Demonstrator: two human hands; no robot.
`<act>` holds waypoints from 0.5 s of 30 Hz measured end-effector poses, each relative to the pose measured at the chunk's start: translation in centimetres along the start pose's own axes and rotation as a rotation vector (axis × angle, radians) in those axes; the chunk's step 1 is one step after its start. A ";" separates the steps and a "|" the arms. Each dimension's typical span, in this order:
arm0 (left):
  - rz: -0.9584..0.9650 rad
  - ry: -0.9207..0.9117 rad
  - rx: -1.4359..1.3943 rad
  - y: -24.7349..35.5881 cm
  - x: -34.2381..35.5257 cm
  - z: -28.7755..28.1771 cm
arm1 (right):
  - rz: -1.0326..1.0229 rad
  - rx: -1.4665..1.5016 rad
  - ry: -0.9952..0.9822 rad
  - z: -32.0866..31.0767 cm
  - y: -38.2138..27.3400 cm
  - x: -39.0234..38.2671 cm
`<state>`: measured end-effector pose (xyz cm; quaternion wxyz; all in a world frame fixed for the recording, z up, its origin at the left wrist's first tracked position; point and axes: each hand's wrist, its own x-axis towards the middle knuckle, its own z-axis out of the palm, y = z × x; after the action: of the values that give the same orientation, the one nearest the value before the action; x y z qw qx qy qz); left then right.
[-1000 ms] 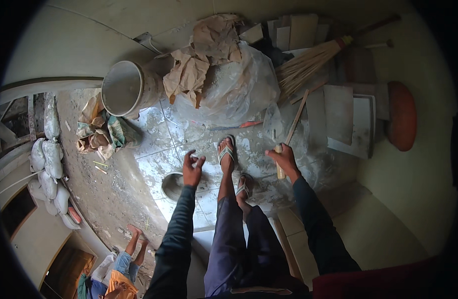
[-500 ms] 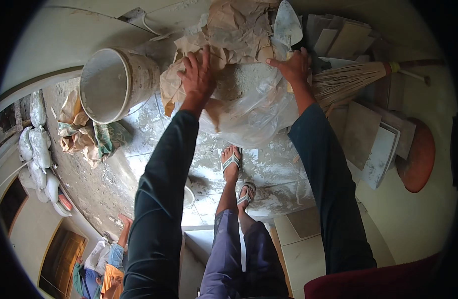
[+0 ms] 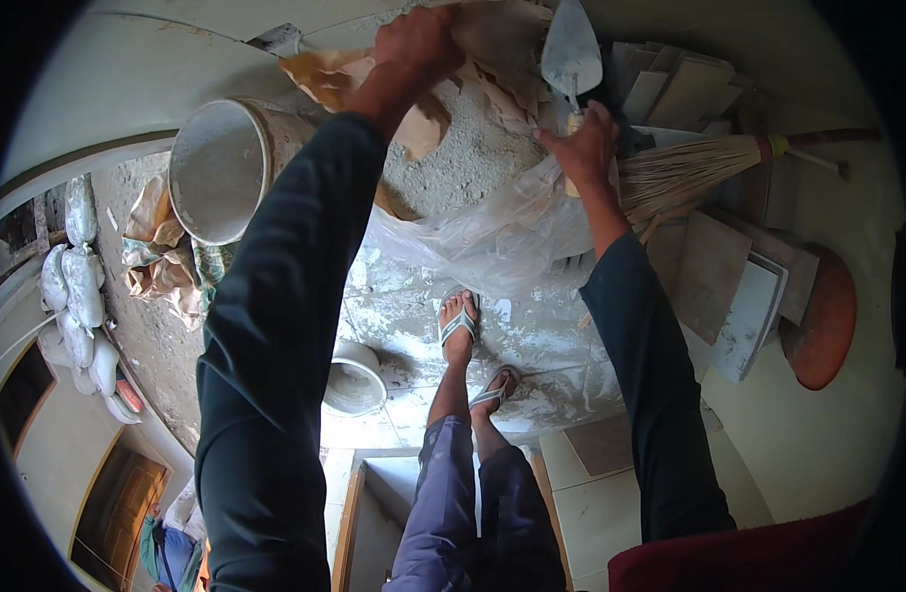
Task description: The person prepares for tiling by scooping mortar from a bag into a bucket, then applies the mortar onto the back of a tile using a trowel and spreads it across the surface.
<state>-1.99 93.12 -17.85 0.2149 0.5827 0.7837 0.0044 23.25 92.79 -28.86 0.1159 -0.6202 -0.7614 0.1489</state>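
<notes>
"Checking both grips: holding what, where?"

"Right grip [image 3: 588,148]: wrapped round the trowel [image 3: 571,57]'s pale handle, blade pointing away from me, right of the grey powder [image 3: 463,158]. Left grip [image 3: 416,46]: closed on crumpled brown paper [image 3: 502,34], far side of the powder; blurry there."

"Handling?"

"Trowel: stiff, probably light; I'd hold the handle, not the blade. Paper: looks soft, likely tears; I'd bunch a thick fold. Powder: loose, likely heavy in bulk. Clear plastic [image 3: 482,242] along its near side: floppy, probably slippery."
</notes>
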 end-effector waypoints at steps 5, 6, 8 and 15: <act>0.020 -0.001 -1.131 -3.1 1.5 0.4 | -0.210 0.094 -0.051 3.2 -4.1 0.4; 0.391 0.051 -0.590 -2.7 2.0 -0.4 | -0.184 0.147 0.025 4.7 -2.8 1.3; 0.666 0.277 -0.111 -2.0 1.9 -0.7 | -0.077 0.290 0.046 7.3 -0.2 4.0; -0.436 0.264 -1.177 -13.6 -5.9 11.0 | 0.060 0.518 -0.060 6.6 -1.8 5.8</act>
<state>-9.23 80.64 -29.40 0.3963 0.1890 0.7706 0.4618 18.05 97.63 -34.38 0.2437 -0.5874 -0.6823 0.3607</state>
